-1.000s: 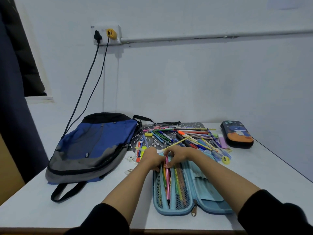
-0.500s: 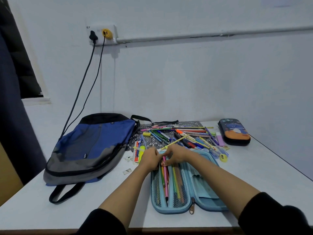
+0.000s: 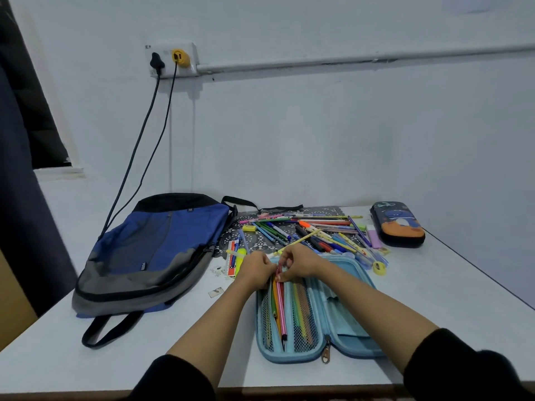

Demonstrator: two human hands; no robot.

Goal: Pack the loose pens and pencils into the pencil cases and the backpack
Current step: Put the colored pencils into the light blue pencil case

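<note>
Presently: open blue pencil case (image 3: 343,316), near centre; right hand (image 3: 298,263) pinches pink pen (image 3: 280,308) at its far end; left hand (image 3: 256,270) curled alongside, grip unclear. Loose pens (image 3: 318,230) beyond; backpack (image 3: 156,247) left.

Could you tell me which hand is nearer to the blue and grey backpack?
Left. The left hand lies just right of the backpack, not touching it; the right hand is farther right, beyond the left hand.
</note>
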